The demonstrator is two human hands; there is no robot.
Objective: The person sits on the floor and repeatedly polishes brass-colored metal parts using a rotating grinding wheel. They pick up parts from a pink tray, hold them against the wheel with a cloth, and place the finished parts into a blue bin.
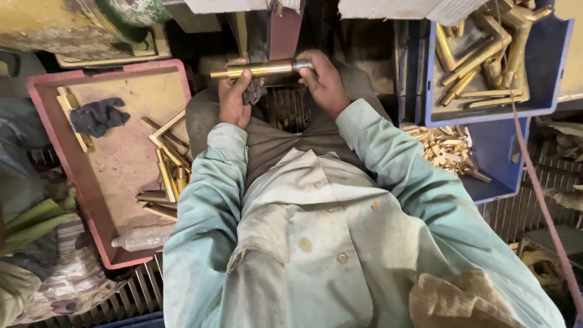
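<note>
Nearest the camera we see the person's pale green shirt [316, 243]. Beyond it, the left hand [234, 100] is closed around a brass rod [255, 71] together with a dark rag [253, 92], while the right hand [322, 82] grips the rod's silvery end; the rod lies level, against the maroon belt [285, 30] of a machine. To the left, a red tray [91, 170] holds several brass pieces [169, 167], a blue cloth [97, 116] and a clear bottle [143, 238]. Farther right, a blue crate [555, 61] is heaped with brass rods [480, 58]. We judge the work partway: stock lies on both sides.
</note>
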